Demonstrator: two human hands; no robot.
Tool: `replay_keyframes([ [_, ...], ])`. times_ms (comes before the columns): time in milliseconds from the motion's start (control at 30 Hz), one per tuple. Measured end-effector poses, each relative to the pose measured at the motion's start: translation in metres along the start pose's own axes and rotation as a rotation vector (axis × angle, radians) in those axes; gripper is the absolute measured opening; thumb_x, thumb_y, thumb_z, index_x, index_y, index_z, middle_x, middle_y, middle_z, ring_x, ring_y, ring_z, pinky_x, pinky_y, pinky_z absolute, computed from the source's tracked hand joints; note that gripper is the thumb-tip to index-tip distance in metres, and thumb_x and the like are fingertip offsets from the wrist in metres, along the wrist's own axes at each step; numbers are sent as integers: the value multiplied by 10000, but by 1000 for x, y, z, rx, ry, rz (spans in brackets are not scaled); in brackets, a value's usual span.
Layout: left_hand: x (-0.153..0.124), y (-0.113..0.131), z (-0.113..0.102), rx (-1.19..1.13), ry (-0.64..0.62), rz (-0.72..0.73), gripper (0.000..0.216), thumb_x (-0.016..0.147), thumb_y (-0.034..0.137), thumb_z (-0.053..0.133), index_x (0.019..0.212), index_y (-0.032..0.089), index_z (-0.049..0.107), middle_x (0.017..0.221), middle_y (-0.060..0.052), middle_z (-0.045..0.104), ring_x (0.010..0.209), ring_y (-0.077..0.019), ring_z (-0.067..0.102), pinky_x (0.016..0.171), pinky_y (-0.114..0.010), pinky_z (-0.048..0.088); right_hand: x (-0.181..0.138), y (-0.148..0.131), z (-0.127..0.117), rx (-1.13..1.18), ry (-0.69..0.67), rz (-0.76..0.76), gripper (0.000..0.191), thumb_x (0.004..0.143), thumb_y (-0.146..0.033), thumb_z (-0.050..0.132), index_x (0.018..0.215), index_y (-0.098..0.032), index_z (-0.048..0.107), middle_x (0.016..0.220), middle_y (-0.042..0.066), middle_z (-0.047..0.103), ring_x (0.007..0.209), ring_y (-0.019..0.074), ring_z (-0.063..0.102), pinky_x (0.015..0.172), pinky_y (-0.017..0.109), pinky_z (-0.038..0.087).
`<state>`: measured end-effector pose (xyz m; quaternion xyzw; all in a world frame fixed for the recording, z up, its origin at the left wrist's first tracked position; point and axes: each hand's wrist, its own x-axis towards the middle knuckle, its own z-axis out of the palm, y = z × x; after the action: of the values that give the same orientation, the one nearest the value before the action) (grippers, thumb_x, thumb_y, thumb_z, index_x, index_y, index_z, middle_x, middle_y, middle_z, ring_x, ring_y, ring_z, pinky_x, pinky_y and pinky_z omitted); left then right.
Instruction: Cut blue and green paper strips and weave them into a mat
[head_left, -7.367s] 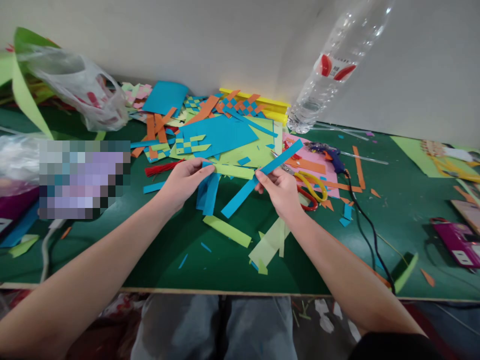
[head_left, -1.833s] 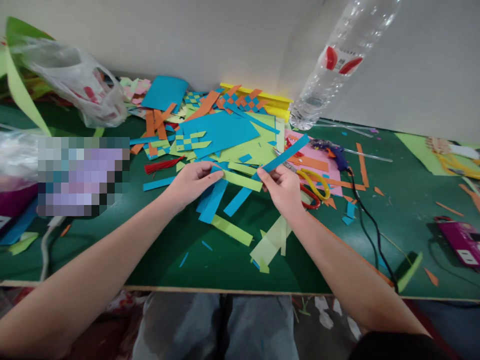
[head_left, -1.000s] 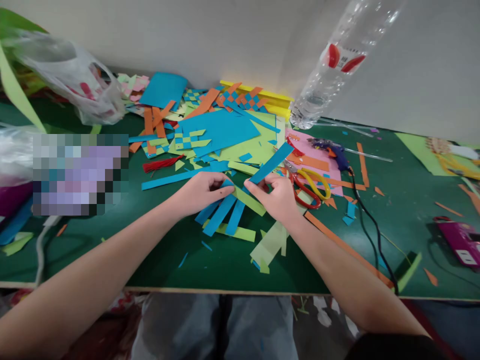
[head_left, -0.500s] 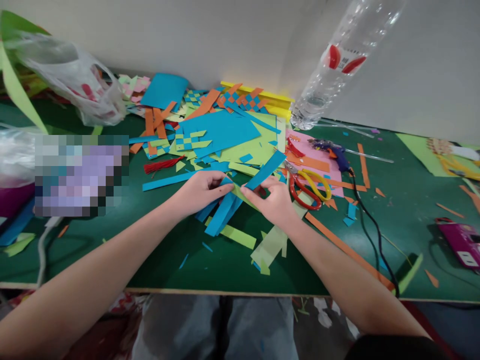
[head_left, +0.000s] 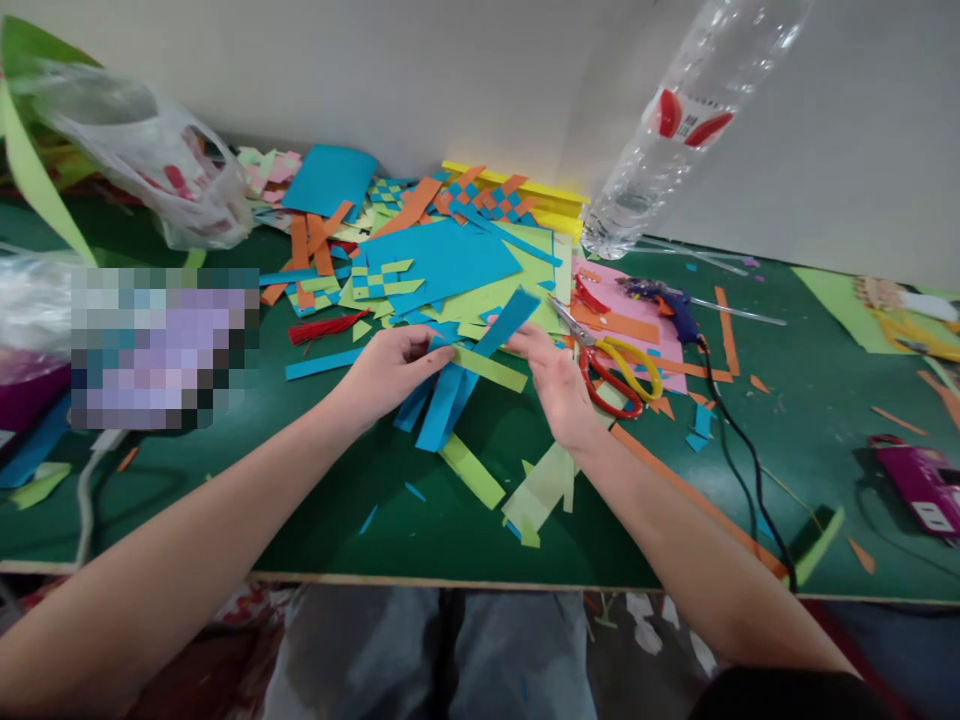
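My left hand [head_left: 401, 370] pinches crossed paper strips where they meet, above the table. They include several blue paper strips [head_left: 442, 405] pointing down and up to the right. A light green paper strip [head_left: 495, 370] lies across them, its free end towards the right. My right hand [head_left: 551, 375] is open beside the strips, its fingers stretched out behind the upper blue strip. Whether its fingertips touch that strip I cannot tell. Another green strip [head_left: 472, 470] shows below. Close to the right hand lie scissors [head_left: 626, 372] with red and yellow handles.
Paper sheets, scraps and woven pieces [head_left: 442, 265] cover the table's back. A clear bottle [head_left: 652, 160] stands behind at right. A glue gun [head_left: 675, 308] trails a black cord towards the front edge. A blurred-out device [head_left: 165, 350] and a plastic bag [head_left: 165, 170] are at left.
My right hand has let go of the green strip and opened, moving slightly away. The green strip's right end now shows. My left hand keeps its pinch, with the strips slightly turned.
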<state>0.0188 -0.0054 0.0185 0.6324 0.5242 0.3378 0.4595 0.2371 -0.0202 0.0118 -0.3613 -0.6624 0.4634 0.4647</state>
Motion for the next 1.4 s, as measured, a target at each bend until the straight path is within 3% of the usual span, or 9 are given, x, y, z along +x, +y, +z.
replay_keyframes([
  [167,0,1,1,-36,48,3,317,821,446,644,706,170,538,592,47,446,502,-76,371,461,-206,278,-2,-13,3,-88,-88,-74,536,982,-601,251,1171,-353,688,1473,-36,484,1419,252,354,1199,490,227],
  [367,-3,5,4,-199,74,-83,279,796,423,673,742,171,566,622,26,537,527,-94,464,482,-214,343,-2,-4,12,209,43,149,535,915,-546,528,1406,-356,432,1555,4,384,1409,228,388,1146,452,362],
  [533,0,3,8,-328,162,-108,263,753,406,704,767,168,595,650,15,559,555,-112,519,533,-245,435,1,2,22,525,101,431,547,841,-579,597,1263,-240,521,1168,84,698,1058,231,674,1004,440,507],
  [600,0,4,8,-402,232,-128,252,753,400,707,778,179,589,664,19,568,569,-115,542,550,-251,469,3,0,24,601,69,520,508,848,-622,546,1138,-206,585,1029,88,733,949,225,703,974,433,526],
  [767,0,8,8,-562,274,-251,270,761,397,714,750,185,547,674,12,582,572,-120,561,533,-254,495,3,-4,23,717,-66,601,602,887,-692,384,1045,-170,641,1041,124,735,954,223,703,953,415,527],
  [867,-2,7,10,-493,242,-239,259,765,398,715,791,180,577,671,12,591,562,-120,554,540,-258,492,4,-4,21,730,-139,635,713,869,-767,292,956,-167,669,944,124,747,881,227,714,902,427,543],
  [1167,-16,16,7,139,176,176,261,850,422,595,768,175,614,635,10,560,544,-106,484,500,-230,371,3,-5,10,674,-171,752,984,702,-942,127,915,-172,701,799,149,736,876,279,711,790,455,568],
  [1300,-19,18,6,304,181,287,225,860,391,576,791,185,632,633,12,566,562,-113,485,524,-236,374,3,-7,5,673,-228,755,927,770,-891,152,932,-167,707,814,152,743,845,283,723,796,486,564],
  [1400,-19,18,7,346,178,325,201,864,368,579,806,186,644,625,21,563,550,-106,474,526,-233,369,3,-9,6,685,-205,770,733,845,-789,316,912,-168,700,778,124,748,783,262,732,818,487,569],
])
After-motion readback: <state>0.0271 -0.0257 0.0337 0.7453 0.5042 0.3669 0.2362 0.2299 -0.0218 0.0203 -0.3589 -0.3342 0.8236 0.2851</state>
